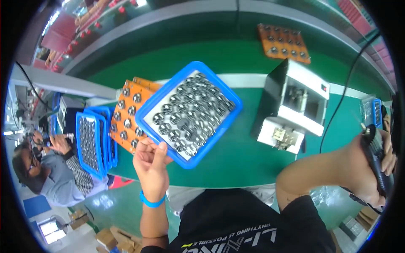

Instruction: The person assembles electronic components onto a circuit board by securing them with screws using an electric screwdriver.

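Note:
My left hand (pixel 152 164), with a blue band at its wrist, grips the near left corner of a blue-rimmed tray (pixel 232 95). The thumb presses on the rim and the other fingers are curled under it. Many small round metal parts (pixel 190 114) lie on the tray's pale inner surface, which tilts toward me. Far to the right, my right hand (pixel 365 173) is wrapped round a black hand-held device (pixel 375 154) with a ridged upper end. Its exact kind is unclear so near the picture's rim.
Orange boards (pixel 122 114) with round metal parts lie behind the tray; another orange board (pixel 284 44) sits farther back. A white-and-black machine (pixel 295 101) stands right of centre. More blue trays (pixel 90 143) lean at left, beside a person (pixel 55 173). A black cable (pixel 344 92) hangs at right.

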Demonstrator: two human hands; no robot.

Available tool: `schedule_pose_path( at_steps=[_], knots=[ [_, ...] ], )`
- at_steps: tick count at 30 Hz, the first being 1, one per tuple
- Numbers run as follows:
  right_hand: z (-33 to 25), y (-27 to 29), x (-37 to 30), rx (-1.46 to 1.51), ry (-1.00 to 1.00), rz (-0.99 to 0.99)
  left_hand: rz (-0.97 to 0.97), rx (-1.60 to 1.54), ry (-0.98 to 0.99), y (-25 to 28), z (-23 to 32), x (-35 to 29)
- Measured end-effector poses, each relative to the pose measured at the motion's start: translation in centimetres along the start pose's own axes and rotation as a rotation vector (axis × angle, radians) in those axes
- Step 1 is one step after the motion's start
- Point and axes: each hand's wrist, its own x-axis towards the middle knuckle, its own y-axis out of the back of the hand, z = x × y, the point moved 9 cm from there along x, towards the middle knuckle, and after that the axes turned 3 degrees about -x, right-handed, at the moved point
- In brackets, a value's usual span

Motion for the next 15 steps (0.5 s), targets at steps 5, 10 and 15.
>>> schedule_pose_path(
  at_steps=[5, 10, 15],
  knots=[
    [-1.9, 2.6, -0.1, 0.071, 0.095, 0.290, -0.105, -0.136, 0.000, -5.8, 1.7, 6.7],
    [-2.3, 2.8, -0.8, 0.145, 0.128, 0.353, -0.039, -0.244, 0.040, -11.2, -0.9, 15.1],
    [-1.9, 3.1, -0.6, 0.203, 0.086, 0.375, 0.062, -0.343, 0.002, -11.3, -4.8, 20.6]
  ],
)
